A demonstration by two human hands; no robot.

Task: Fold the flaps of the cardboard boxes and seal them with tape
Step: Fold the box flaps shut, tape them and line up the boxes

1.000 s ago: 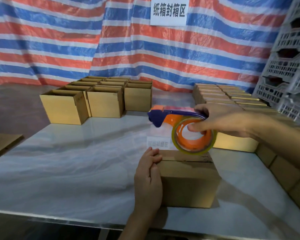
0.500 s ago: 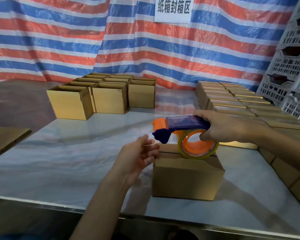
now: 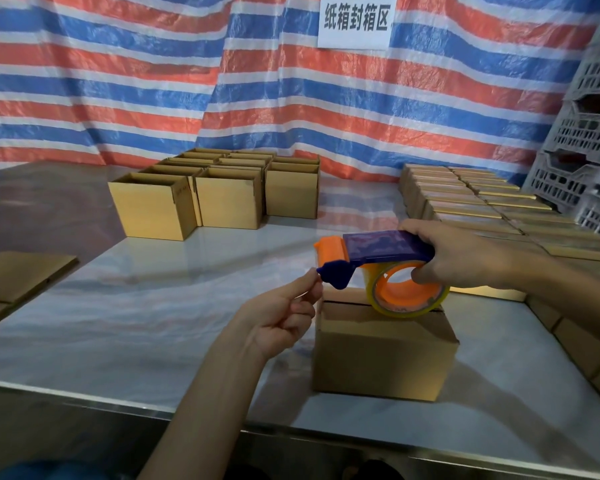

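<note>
The table (image 3: 153, 306) carries the closed box (image 3: 381, 355) near its front edge. The dispenser (image 3: 385, 251) sits roll-down on the box top. The right hand (image 3: 465, 254) grips the dispenser's handle. The left hand (image 3: 281, 317), beside the box, pinches thumb to forefinger at the dispenser's nose; whether it holds tape cannot be told.

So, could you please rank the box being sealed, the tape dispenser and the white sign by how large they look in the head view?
1. Box
2. Tape dispenser, only slightly smaller
3. White sign, though it hangs far back, so its true size is unsure
</note>
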